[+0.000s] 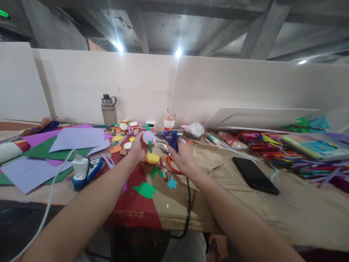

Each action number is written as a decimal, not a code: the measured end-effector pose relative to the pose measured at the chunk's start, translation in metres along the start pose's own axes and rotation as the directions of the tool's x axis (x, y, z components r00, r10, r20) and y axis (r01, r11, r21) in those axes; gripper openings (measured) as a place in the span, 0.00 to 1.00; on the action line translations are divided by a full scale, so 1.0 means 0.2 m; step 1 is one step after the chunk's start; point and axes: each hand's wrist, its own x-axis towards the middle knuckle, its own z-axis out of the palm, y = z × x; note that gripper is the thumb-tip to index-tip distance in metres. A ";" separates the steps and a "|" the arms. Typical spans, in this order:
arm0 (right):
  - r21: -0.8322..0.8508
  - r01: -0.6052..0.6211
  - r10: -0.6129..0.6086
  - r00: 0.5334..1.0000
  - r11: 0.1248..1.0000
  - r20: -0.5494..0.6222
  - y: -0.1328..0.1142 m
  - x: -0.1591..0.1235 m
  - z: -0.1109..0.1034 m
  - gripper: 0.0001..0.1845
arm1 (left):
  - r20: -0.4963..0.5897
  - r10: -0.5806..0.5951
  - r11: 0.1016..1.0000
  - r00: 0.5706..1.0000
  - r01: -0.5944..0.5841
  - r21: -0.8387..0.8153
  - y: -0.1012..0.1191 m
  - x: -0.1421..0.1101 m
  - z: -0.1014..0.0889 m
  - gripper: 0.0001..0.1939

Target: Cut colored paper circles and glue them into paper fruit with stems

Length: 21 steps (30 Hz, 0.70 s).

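Observation:
My left hand [138, 147] is closed round the edge of a round lilac paper craft piece [149, 137] with green strips at its top and bottom. In my right hand [182, 153] is a blue hot glue gun [172, 137], its nozzle pointing left, close to the lilac piece. Whether the nozzle touches it I cannot tell. A black cord [188, 207] hangs from the gun over the table's front edge. Below my hands lie a yellow disc [152, 158], a green paper cutout [145, 189] and a blue paper flower [172, 183].
Coloured paper sheets [77, 140] and a blue power strip [94, 168] with a white plug lie left. A bottle [109, 112] and a cup of pencils [169, 124] stand at the back. A black phone [255, 174] and heaped pipe cleaners [261, 142] are on the right.

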 end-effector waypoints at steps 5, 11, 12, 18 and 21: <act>0.012 -0.004 0.004 1.000 1.000 0.002 -0.01 0.01 0.00 0.18 | 0.015 0.109 0.994 0.994 -0.109 -0.031 0.01 0.02 0.01 0.07; 0.015 -0.044 0.043 0.999 0.999 0.018 -0.01 0.00 0.01 0.19 | 0.048 0.151 0.988 0.987 -0.149 -0.046 0.01 0.03 0.01 0.08; 0.015 -0.049 0.049 0.999 0.999 0.015 -0.01 0.00 0.01 0.18 | 0.052 0.150 0.988 0.987 -0.148 -0.049 0.01 0.03 0.01 0.09; 0.027 -0.060 0.060 0.998 0.998 -0.012 -0.01 0.00 0.01 0.17 | 0.024 0.099 0.995 0.995 -0.098 -0.036 0.01 -0.03 0.06 0.08; 0.021 -0.066 0.066 0.997 0.998 -0.026 -0.01 0.01 0.00 0.17 | 0.042 0.081 0.996 0.996 -0.079 -0.043 0.01 -0.05 0.08 0.08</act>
